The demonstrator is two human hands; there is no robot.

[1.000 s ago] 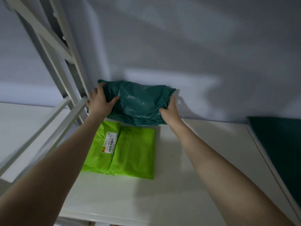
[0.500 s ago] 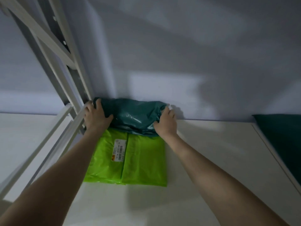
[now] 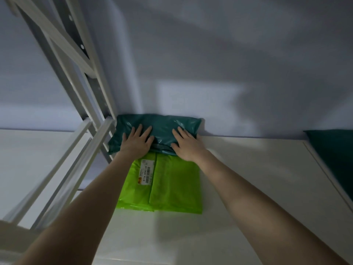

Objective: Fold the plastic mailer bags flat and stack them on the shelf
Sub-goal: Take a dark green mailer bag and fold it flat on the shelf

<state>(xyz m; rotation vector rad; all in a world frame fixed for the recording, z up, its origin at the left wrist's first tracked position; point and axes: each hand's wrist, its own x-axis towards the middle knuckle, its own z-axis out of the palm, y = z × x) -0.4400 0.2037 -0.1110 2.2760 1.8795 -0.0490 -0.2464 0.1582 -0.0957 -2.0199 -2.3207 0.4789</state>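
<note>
A barcode label [image 3: 145, 173] reading "B72A H041 00 22" is borne by the glossy lime-green mailer [image 3: 168, 186] at frame centre; the crinkled teal mailer [image 3: 160, 127] above it is pressed flat by the left hand [image 3: 136, 143] and right hand [image 3: 188, 147], fingers straight, on the white shelf [image 3: 248, 188].

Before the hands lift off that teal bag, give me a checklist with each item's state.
1. Teal bag lies on the shelf, back against the wall: ok.
2. Left hand and right hand press flat on it, fingers straight, no grip: ok.
3. Teal bag pressed flat: not ok, it looks puffy and creased.
4. Teal bag stacked squarely on the green bag: not ok, it covers only the far edge.
5. Green bag folded flat, label up: ok.
6. Air fully squeezed out: cannot tell.
</note>
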